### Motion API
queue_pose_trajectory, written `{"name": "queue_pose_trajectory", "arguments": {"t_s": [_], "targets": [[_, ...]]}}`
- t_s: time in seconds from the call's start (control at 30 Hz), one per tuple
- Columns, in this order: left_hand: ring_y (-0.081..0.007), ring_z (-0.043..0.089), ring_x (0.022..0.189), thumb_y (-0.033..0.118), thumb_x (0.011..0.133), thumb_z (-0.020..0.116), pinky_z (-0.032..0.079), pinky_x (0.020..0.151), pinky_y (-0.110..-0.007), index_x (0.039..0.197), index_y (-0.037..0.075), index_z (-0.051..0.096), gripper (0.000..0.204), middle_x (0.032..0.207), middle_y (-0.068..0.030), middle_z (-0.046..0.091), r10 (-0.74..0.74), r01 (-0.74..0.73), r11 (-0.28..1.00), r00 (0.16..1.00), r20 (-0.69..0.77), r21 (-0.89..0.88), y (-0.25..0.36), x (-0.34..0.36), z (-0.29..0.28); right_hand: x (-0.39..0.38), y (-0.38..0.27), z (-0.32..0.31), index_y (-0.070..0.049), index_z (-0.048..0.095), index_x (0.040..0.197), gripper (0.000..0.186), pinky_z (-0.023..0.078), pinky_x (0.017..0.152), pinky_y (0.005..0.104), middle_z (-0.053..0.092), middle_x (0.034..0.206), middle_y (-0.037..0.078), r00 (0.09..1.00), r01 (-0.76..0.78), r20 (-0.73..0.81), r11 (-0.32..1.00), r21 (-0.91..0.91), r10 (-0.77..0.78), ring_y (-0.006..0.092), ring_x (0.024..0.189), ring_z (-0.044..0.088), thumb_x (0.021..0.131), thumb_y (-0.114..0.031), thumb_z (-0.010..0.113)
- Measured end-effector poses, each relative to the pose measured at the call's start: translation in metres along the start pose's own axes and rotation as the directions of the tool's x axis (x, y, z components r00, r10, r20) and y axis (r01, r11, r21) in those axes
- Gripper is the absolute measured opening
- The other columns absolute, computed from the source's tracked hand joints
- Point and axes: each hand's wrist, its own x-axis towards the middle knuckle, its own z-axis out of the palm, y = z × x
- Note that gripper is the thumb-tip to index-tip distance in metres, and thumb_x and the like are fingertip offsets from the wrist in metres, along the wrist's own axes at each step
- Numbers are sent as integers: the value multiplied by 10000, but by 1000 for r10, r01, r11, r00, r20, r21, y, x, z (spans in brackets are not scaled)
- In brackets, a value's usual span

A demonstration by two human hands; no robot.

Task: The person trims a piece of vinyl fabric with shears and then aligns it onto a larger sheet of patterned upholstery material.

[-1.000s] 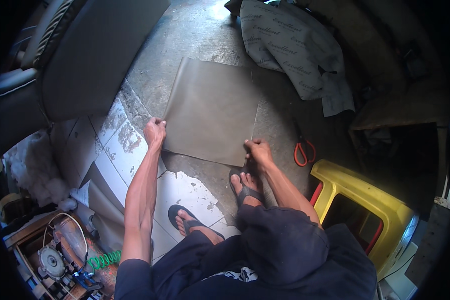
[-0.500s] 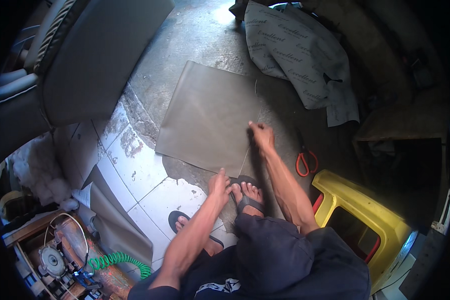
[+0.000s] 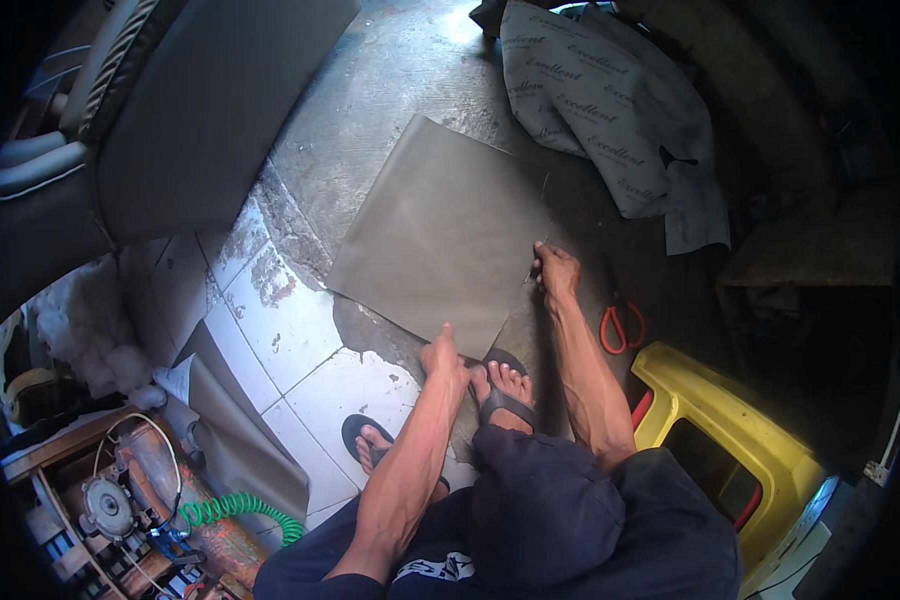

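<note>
A grey-brown sheet of upholstery material (image 3: 435, 235), smooth and roughly square, lies flat on the floor in front of me. My left hand (image 3: 444, 358) rests at its near edge, the index finger stretched out onto the sheet and the thumb apart, beside my sandalled foot. Beyond the right edge of the sheet, my right hand (image 3: 558, 270) is closed in a pinch. A thin pale thread (image 3: 546, 205) runs along that edge to its fingertips. Scissors with red-orange handles (image 3: 622, 330) lie on the floor to the right of my right forearm; their blades are in shadow.
A printed grey sheet (image 3: 610, 110) lies crumpled at the far right. Nearer stands a yellow plastic stool (image 3: 740, 425). Padded dark upholstery (image 3: 200, 120) fills the far left. A folded grey-brown piece (image 3: 240, 430), white stuffing (image 3: 95, 330) and a green coiled hose (image 3: 240, 508) are at the left.
The whole view has shifted slightly, so the scene sits farther right. My right hand has moved a little away from the sheet's right edge. My left index finger now reaches farther onto the sheet.
</note>
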Motion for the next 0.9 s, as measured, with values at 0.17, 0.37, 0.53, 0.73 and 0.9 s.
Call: {"name": "queue_pose_trajectory", "arguments": {"t_s": [0.17,0.37,0.53,0.73,0.9], "targets": [[-222,649,911,156,952,624,526,713,-394,1158,76,599,222,1063,-107,645,-3,24,980,994,-105,197,4,16,0,18,-11,-7,-30,699,886,225,316,399,248,586,616,-3,999,35,-11,999,28,-34,66,438,431,876,-254,696],[-227,697,811,150,945,651,565,711,-397,1127,54,585,215,1018,-86,687,-56,44,978,997,53,204,10,41,-37,9,0,-7,-17,692,836,191,311,398,255,585,611,4,1000,22,21,999,-29,-21,71,437,433,875,-203,692],[-220,665,751,119,922,671,517,632,-372,1144,54,572,251,1003,-81,673,-64,54,995,991,117,81,8,48,-44,11,5,-13,-9,684,803,183,317,400,255,588,615,4,998,53,20,998,38,-53,77,438,436,872,-179,693],[-165,522,642,158,901,703,450,589,-368,1106,57,554,272,918,-58,623,95,-112,987,984,148,114,34,73,-26,26,-2,-4,16,684,869,183,383,437,248,611,630,23,996,81,44,995,60,-84,82,476,504,872,-168,688],[-205,670,890,223,943,660,521,806,-396,986,120,550,156,971,-35,664,68,-124,968,967,247,219,51,58,-24,27,-13,-10,-33,681,905,185,370,457,233,609,683,-3,984,64,171,997,-48,-54,66,493,488,913,-218,665]]}}
